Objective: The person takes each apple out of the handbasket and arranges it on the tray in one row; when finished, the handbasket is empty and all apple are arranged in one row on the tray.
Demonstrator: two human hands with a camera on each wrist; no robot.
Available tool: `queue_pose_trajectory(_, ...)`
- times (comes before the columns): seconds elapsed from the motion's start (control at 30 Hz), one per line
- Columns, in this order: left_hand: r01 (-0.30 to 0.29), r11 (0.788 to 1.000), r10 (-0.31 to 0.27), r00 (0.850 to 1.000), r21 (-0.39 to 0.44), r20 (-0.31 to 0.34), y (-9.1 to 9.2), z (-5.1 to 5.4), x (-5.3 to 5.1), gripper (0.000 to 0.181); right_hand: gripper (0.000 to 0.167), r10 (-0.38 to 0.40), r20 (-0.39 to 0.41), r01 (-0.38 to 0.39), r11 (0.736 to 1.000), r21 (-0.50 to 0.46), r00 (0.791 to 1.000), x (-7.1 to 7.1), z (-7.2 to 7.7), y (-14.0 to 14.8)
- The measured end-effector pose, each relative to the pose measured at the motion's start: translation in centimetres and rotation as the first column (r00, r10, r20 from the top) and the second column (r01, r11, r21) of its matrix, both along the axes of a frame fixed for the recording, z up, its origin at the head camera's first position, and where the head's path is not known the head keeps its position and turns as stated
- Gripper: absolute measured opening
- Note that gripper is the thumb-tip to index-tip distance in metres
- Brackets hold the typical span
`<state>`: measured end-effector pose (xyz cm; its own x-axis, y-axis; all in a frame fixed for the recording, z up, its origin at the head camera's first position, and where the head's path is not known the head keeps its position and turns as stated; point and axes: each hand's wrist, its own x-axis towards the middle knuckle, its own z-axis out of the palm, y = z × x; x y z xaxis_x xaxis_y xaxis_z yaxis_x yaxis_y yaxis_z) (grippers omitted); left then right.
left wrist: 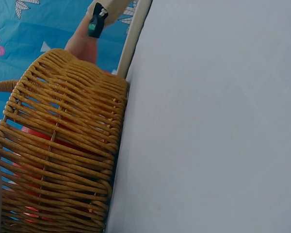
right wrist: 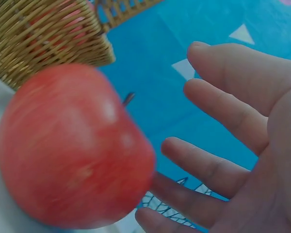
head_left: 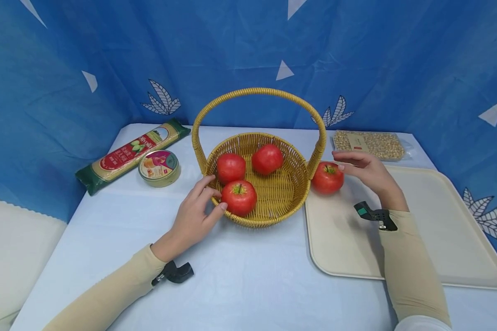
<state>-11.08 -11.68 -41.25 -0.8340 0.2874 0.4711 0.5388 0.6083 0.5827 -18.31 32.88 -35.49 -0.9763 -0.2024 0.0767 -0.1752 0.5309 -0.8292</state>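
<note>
My left hand [head_left: 194, 216] is at the near left rim of a wicker basket [head_left: 283, 209], fingers bent loosely over it. Its fingertips and thumb touch or nearly touch the left side of a red apple [head_left: 240, 204] inside. Two more apples lie behind that one, one apple [head_left: 230, 168] at the left and another apple [head_left: 268, 159] farther back. On the tray's far left corner sits an apple [head_left: 328, 178]. My right hand [head_left: 368, 172] is just right of it, fingers spread; the right wrist view shows the hand [right wrist: 242, 155] around no object, beside the apple [right wrist: 75, 150].
A cream tray [head_left: 439, 230] lies right of the basket. A bag of pale beans or grains [head_left: 372, 145] lies behind it. At the left are a pasta packet [head_left: 128, 156] and a round tin [head_left: 160, 169]. The basket's tall handle [head_left: 258, 91] arches upward. Blue cloth hangs behind.
</note>
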Motion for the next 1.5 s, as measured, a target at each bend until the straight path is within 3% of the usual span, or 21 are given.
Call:
queue_pose_trajectory(0.5, 0.001, 1.0, -0.001, 1.0, 0.006, -0.018, 0.0, -0.1, 0.0, 0.021, 0.038, 0.058, -0.188, -0.084, 0.988, -0.132, 0.98, 1.9, 3.1, -0.8)
queue_pose_trajectory(0.77, 0.0, 1.0, 0.0, 1.0, 0.009, -0.025, 0.0, -0.2, -0.1, 0.021, 0.04, 0.09, -0.267, -0.165, 0.948, -0.273, 0.959, 3.1, 4.5, -1.7)
queue_pose_trajectory(0.93, 0.002, 1.0, -0.001, 1.0, 0.01, -0.027, 0.0, -0.2, -0.1, 0.021, 0.041, 0.166, -0.334, -0.273, 0.912, -0.305, 0.928, 3.8, 5.1, -2.3)
queue_pose_trajectory(1.03, 0.002, 1.0, -0.001, 1.0, 0.01, -0.026, 0.0, -0.2, -0.1, 0.021, 0.041, 0.183, -0.353, -0.291, 0.914, -0.282, 0.917, 4.3, 5.4, -2.8)
queue_pose_trajectory(1.27, 0.002, 1.0, -0.002, 1.0, 0.011, -0.023, 0.0, -0.1, 0.0, 0.021, 0.042, 0.185, -0.353, -0.262, 0.947, -0.185, 0.917, 5.3, 6.0, -4.2)
queue_pose_trajectory(1.5, 0.002, 1.0, -0.002, 1.0, 0.01, -0.015, 0.0, -0.1, 0.0, 0.021, 0.048, 0.232, -0.376, -0.292, 0.95, -0.112, 0.897, 5.6, 5.9, -5.8)
